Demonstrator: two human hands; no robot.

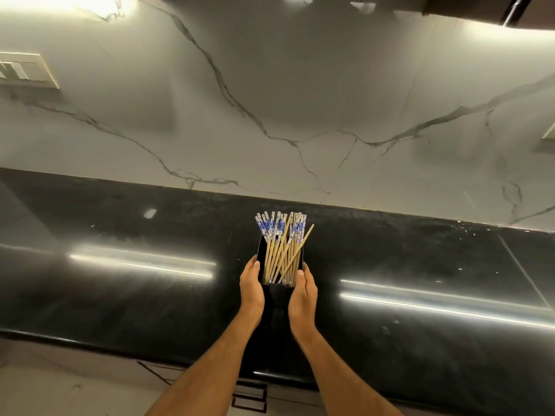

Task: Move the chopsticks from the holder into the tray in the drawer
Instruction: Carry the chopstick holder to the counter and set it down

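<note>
Holder (280,298): black, on glossy black table (120,280), full of chopsticks (282,250).
Left hand (251,291): grip closed flat on holder's left side.
Right hand (303,295): grip likewise on right side.

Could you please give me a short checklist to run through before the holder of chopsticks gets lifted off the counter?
1. Left hand flat against the holder's left side: ok.
2. Right hand against its right side: ok.
3. Chopsticks all inside the holder, patterned ends up: ok, though one leans out to the right.
4. Holder resting on the black counter: cannot tell, its base is hidden between the hands.
5. Drawer open with the tray ready: cannot tell, only a handle shows below the counter edge.
</note>
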